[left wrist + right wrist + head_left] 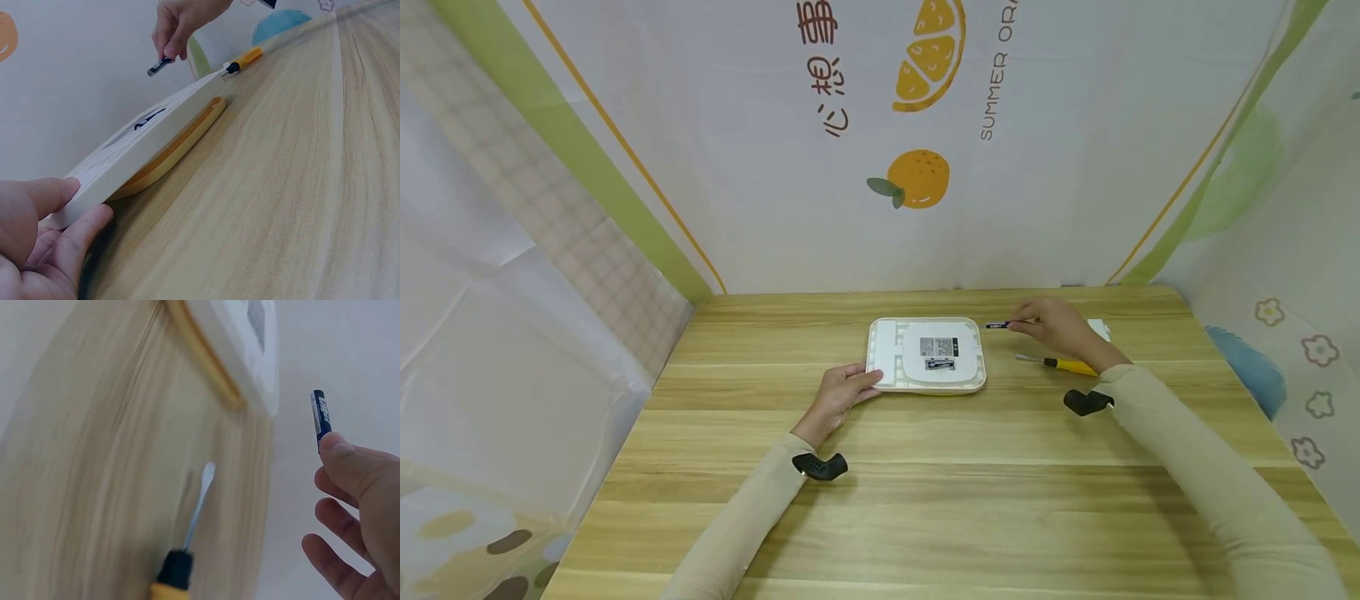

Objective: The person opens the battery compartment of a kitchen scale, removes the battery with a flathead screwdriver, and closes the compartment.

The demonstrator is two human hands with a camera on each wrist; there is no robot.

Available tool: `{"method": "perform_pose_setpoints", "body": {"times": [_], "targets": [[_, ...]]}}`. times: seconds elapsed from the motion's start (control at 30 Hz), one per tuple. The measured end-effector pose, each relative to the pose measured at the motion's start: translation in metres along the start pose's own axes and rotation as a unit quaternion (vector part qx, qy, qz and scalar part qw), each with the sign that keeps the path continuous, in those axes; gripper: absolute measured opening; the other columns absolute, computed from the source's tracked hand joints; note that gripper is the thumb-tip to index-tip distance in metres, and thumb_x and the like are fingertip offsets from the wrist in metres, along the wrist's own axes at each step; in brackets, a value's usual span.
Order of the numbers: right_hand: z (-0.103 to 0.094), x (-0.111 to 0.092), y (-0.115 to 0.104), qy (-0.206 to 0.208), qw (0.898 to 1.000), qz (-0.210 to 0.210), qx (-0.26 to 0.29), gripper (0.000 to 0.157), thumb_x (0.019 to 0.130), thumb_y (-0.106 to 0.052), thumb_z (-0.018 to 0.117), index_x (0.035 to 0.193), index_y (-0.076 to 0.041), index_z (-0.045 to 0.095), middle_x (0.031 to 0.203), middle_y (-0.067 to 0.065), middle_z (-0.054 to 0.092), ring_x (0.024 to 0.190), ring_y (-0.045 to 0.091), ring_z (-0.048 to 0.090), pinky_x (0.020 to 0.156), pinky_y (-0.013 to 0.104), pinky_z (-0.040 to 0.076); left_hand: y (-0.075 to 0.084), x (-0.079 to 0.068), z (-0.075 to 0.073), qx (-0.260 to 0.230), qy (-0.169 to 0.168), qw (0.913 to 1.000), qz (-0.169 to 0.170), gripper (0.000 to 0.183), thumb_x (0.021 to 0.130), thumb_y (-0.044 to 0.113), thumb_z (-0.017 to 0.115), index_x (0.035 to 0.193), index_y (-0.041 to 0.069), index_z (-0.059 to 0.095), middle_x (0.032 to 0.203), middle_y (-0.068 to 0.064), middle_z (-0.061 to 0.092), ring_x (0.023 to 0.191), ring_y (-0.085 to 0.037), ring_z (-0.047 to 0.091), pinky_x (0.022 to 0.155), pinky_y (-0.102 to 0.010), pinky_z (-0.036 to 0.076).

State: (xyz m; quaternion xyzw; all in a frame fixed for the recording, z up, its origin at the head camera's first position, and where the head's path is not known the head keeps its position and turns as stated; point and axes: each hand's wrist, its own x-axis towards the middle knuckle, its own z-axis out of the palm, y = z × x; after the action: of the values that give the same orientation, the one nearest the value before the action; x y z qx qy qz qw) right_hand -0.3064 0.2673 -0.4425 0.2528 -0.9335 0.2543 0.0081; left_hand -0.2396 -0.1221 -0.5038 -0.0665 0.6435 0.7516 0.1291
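My left hand (837,393) grips the near left corner of a flat white device (970,360), thumb on top and fingers beneath. The device's underside faces up, with a printed label (935,344) and a small battery compartment holding a dark battery (938,364). Beneath its white body, a yellow part (187,145) shows in the left wrist view. To the right of the device, my right hand (1054,325) pinches a dark battery (321,415) between thumb and forefinger, above table height. The battery's free end points toward the device.
A screwdriver (1070,365) with a yellow-and-black handle lies on the wooden table (925,483) below my right hand, its tip toward the device. Partly hidden behind that hand is a small white piece (1099,329). A printed curtain (760,208) hangs along the table's back edge.
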Motion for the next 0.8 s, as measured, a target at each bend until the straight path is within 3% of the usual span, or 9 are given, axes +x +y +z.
{"method": "perform_pose_setpoints", "body": {"times": [0.23, 0.5, 0.8], "targets": [[0.011, -0.002, 0.022, 0.007, 1.000, 0.002, -0.025, 0.016, 0.096, -0.017, 0.074, 0.105, -0.006, 0.082, 0.114, 0.020, 0.073, 0.100, 0.036, 0.070, 0.080, 0.053, 0.062, 0.002, -0.002, 0.000, -0.002, 0.001, 1.0000, -0.006, 0.036, 0.096, -0.005, 0.067, 0.129, -0.017, 0.059, 0.109, -0.019, 0.072, 0.088, -0.016, 0.072, 0.084, -0.028, 0.065], [0.025, 0.001, 0.034, 0.004, 0.998, -0.049, -0.031, 0.009, 0.091, -0.013, 0.079, 0.095, -0.006, 0.083, 0.089, 0.003, 0.074, 0.080, 0.021, 0.066, 0.063, 0.034, 0.057, 0.002, -0.002, 0.000, 0.002, -0.004, 1.0000, -0.003, 0.038, 0.097, -0.004, 0.067, 0.131, -0.017, 0.058, 0.111, -0.020, 0.071, 0.087, -0.015, 0.072, 0.086, -0.028, 0.064], [0.030, 0.001, 0.037, -0.013, 0.998, -0.044, -0.036, 0.006, 0.090, -0.012, 0.080, 0.092, -0.007, 0.083, 0.089, 0.002, 0.073, 0.082, 0.020, 0.065, 0.067, 0.035, 0.058, 0.003, -0.002, 0.001, 0.006, 0.000, 1.0000, -0.005, 0.038, 0.096, -0.004, 0.067, 0.131, -0.016, 0.058, 0.111, -0.021, 0.070, 0.084, -0.015, 0.072, 0.086, -0.028, 0.064]]}}
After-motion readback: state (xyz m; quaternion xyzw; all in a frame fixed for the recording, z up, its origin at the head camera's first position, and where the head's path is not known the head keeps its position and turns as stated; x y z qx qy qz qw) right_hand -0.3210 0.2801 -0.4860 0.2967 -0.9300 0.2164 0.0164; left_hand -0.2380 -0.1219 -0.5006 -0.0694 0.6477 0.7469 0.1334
